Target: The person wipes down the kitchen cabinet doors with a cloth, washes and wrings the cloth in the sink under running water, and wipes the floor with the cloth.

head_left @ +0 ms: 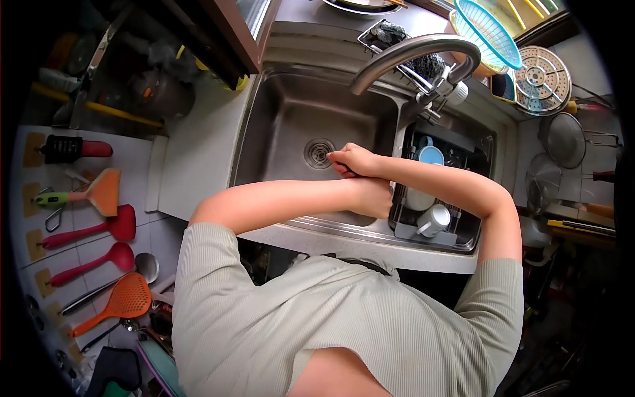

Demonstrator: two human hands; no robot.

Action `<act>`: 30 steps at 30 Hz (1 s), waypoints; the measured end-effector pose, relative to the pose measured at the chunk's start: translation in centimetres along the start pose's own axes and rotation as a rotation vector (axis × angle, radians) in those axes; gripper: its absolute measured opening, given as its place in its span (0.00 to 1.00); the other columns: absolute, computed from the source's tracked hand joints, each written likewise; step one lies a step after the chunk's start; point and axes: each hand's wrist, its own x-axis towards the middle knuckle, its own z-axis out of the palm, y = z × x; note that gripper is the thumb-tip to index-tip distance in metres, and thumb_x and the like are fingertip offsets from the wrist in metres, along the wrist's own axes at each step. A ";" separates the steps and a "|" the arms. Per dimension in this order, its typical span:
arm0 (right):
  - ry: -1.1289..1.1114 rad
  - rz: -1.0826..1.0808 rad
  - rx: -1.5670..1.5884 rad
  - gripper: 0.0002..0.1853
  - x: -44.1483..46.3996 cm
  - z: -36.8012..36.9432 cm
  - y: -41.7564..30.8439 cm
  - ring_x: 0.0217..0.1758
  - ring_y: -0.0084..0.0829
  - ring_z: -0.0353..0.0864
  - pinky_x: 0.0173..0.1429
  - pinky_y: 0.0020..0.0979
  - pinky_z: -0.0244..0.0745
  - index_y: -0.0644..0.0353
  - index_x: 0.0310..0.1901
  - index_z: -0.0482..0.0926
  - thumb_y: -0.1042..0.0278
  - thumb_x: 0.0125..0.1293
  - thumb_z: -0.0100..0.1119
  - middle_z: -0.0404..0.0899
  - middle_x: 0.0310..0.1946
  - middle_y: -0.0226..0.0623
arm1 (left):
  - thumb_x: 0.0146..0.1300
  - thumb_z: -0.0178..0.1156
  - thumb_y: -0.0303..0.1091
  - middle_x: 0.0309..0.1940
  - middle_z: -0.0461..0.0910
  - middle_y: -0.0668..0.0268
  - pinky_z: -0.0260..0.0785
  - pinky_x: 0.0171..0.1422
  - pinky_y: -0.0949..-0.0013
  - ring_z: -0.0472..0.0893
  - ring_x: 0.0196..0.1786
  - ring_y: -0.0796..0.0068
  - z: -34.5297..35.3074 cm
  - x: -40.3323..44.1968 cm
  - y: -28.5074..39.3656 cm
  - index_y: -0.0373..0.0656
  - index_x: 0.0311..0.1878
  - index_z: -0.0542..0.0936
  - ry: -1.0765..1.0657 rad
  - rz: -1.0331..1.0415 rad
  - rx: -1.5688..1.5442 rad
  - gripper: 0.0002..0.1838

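Note:
My forearms cross over the front of the steel sink (278, 112). My right hand (356, 161) reaches in from the right and is closed near the drain (319, 153), with a small dark patch below its fingers that I cannot make out. Under the right wrist lies my left hand (372, 198), curled at the divider beside the dish rack (433, 231); its fingers bend down out of sight. A white mug (434, 221) and a blue cup (430, 155) stand in the rack. The curved faucet (417, 49) arches over the basin.
Behind the sink sits a wire caddy (380, 36) with dark scrubbers. A blue basket (488, 33) and a round steamer plate (542, 79) are at the back right. Utensils, including an orange skimmer (129, 296), hang at left. A brown-framed cabinet door (228, 33) juts in.

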 end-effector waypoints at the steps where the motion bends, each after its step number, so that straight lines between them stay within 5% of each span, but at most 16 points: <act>1: 0.032 -0.014 -0.061 0.26 0.2 0.0 -0.2 0.13 0.20 0.54 0.21 0.26 0.55 0.57 0.13 0.62 0.57 0.70 0.45 0.61 0.09 0.27 | 0.48 0.56 0.34 0.28 0.82 0.61 0.71 0.41 0.55 0.81 0.35 0.58 0.0 0.0 -0.2 0.42 0.25 0.84 -0.033 -0.011 -0.038 0.09; 17: 0.124 0.069 -0.559 0.22 4.1 1.4 3.8 0.26 0.35 0.76 0.39 0.38 0.70 0.66 0.22 0.78 0.59 0.66 0.45 0.78 0.21 0.42 | 0.53 0.55 0.31 0.33 0.83 0.56 0.74 0.42 0.59 0.82 0.38 0.58 1.8 0.5 0.3 0.38 0.30 0.84 -0.130 -0.135 -0.225 0.10; 30: 0.132 0.155 -0.585 0.21 3.9 3.9 3.4 0.35 0.36 0.80 0.45 0.39 0.72 0.65 0.28 0.81 0.58 0.68 0.43 0.81 0.30 0.44 | 0.48 0.57 0.28 0.28 0.83 0.57 0.73 0.35 0.58 0.82 0.33 0.58 4.3 -0.2 1.9 0.37 0.26 0.83 -0.158 -0.024 -0.151 0.07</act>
